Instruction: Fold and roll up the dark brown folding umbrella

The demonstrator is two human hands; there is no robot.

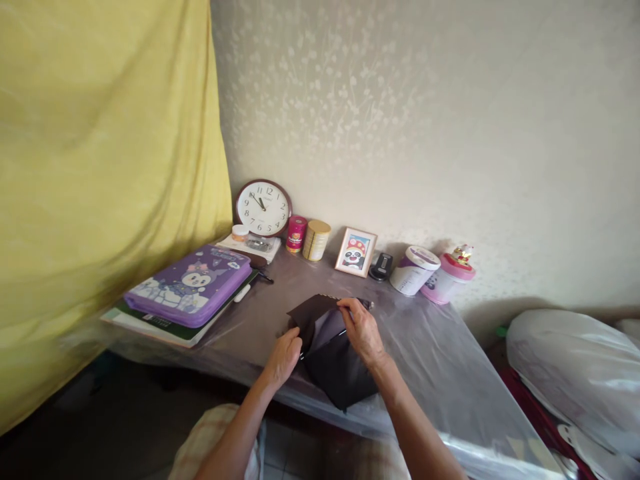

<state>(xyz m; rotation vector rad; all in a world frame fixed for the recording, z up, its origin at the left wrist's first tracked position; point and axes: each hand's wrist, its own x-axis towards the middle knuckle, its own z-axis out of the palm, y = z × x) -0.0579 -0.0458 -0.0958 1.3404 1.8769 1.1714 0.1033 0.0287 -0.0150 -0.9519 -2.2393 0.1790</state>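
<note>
A black bag [340, 367] rests at the table's front edge, its flap lifted and its mouth parted so that a greyish lining shows. My left hand [286, 355] is closed on the left side of the bag, by its opening. On the upper right rim, my right hand [363, 328] pinches the material between thumb and fingers. A chain-like strip [327, 297] runs along the bag's far edge. What lies inside the bag is hidden.
Plastic sheeting covers the table [415, 353]. To the left, a purple zip case [193, 283] lies on a book. Along the wall stand a clock [264, 208], a red tin [296, 235], a yellow tin [317, 241], a framed panda picture [355, 252] and two tubs.
</note>
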